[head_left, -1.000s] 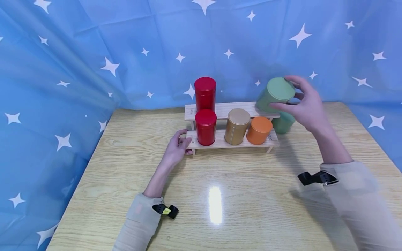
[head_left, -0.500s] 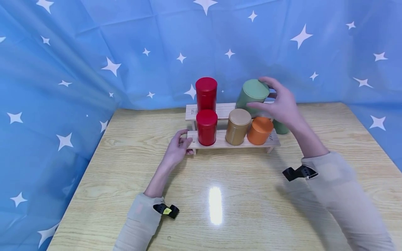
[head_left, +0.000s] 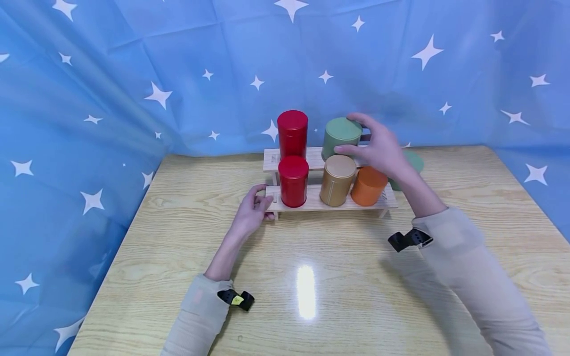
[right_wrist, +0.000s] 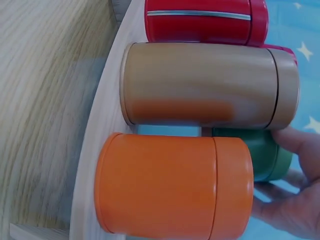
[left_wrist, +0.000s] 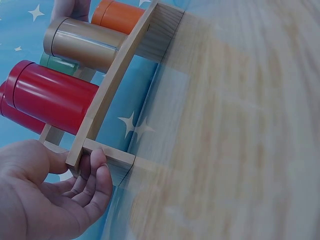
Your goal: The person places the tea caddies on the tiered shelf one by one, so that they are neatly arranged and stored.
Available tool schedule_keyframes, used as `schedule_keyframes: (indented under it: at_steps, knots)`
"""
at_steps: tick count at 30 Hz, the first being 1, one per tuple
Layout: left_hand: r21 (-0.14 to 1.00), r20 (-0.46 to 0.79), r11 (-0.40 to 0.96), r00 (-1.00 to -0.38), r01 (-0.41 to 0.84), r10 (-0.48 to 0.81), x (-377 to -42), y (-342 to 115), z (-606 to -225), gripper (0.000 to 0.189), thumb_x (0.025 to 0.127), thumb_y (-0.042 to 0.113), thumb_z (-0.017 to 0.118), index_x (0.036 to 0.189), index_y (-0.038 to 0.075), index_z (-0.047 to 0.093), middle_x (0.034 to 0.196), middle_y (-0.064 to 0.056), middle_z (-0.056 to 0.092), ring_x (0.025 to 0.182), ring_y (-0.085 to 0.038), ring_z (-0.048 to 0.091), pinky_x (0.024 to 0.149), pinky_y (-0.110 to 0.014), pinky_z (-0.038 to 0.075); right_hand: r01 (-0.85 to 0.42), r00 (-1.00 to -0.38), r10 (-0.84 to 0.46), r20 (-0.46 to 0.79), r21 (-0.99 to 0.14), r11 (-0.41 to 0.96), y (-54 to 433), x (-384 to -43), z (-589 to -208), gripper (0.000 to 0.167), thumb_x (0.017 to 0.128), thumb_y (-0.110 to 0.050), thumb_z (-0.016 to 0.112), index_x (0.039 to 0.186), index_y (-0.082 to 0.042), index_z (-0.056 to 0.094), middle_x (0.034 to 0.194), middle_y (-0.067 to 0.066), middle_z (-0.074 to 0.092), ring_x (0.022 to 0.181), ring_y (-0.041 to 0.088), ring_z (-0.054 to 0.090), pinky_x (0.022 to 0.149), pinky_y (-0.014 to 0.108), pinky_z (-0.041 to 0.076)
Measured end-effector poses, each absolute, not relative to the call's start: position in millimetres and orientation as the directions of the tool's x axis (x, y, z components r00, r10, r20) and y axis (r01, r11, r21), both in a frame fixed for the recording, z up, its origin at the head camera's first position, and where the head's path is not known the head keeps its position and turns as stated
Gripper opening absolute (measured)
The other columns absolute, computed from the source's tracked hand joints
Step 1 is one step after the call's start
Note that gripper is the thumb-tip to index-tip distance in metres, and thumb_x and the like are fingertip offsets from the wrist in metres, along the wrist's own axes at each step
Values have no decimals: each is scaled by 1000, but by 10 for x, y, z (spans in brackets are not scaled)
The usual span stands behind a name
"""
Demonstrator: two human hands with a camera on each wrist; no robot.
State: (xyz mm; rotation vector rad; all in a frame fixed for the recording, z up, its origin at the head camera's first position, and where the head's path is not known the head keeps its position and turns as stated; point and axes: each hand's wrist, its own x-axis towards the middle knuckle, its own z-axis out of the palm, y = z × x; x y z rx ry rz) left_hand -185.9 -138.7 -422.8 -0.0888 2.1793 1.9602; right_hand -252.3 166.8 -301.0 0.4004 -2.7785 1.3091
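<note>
My right hand (head_left: 382,151) holds a green lidded canister (head_left: 340,132) near its top, at the middle of the wooden rack's upper tier (head_left: 315,159). In the right wrist view that green canister (right_wrist: 272,157) is partly hidden behind the gold and orange ones. My left hand (left_wrist: 60,192) grips the left end of the lower tier (left_wrist: 107,102), thumb on one side and fingers curled on the other. On the lower tier stand a red canister (head_left: 293,182), a gold canister (head_left: 338,180) and a shorter orange canister (head_left: 368,187). Another red canister (head_left: 292,132) stands on the upper tier's left.
A second green canister (head_left: 414,162) stands on the wooden table (head_left: 213,178) beyond the rack's right end, partly hidden by my right wrist. A blue curtain with white stars (head_left: 240,44) hangs behind and along the left side.
My right hand has carried the green canister leftward along the upper tier, from its right end to the middle, and lowered it. The left hand stays on the rack.
</note>
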Motion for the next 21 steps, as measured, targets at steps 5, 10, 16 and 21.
schedule_keyframes:
  at_steps: [5, 10, 16, 21]
  knots:
    - [977, -190, 115, -978, -180, 90, -1861, -1387, -4227, 47, 107, 15, 53, 152, 10, 39, 100, -12, 53, 74, -23, 65, 78, -37, 62, -237, -967, -225, 120, -746, 623, 1633, -2542, -2988, 84, 87, -44, 80, 156, -21, 38, 153, 11, 41, 126, 45, 53, 100, 60, 49]
    - [976, -190, 124, -978, -179, 84, -1860, -1393, -4242, 47, 107, 15, 54, 151, 11, 39, 101, -13, 53, 74, -24, 66, 77, -34, 61, -241, -963, -249, 103, -744, 624, 1586, -2551, -2965, 83, 87, -44, 80, 155, -19, 39, 151, 12, 43, 125, 43, 53, 100, 59, 48]
    - [974, -194, 133, -977, -182, 84, -1860, -1392, -4249, 47, 107, 17, 54, 151, 12, 40, 101, -13, 53, 73, -23, 66, 77, -35, 61, -261, -956, -272, 108, -738, 622, 1558, -2537, -2957, 82, 87, -41, 80, 155, -18, 39, 150, 13, 44, 125, 43, 52, 101, 59, 48]
    - [975, -192, 130, -977, -180, 88, -1856, -1389, -4239, 48, 107, 17, 54, 152, 11, 39, 101, -13, 53, 74, -24, 67, 79, -36, 61, -272, -952, -286, 112, -737, 618, 1564, -2521, -2949, 82, 88, -40, 80, 155, -18, 38, 151, 13, 44, 126, 44, 51, 102, 61, 46]
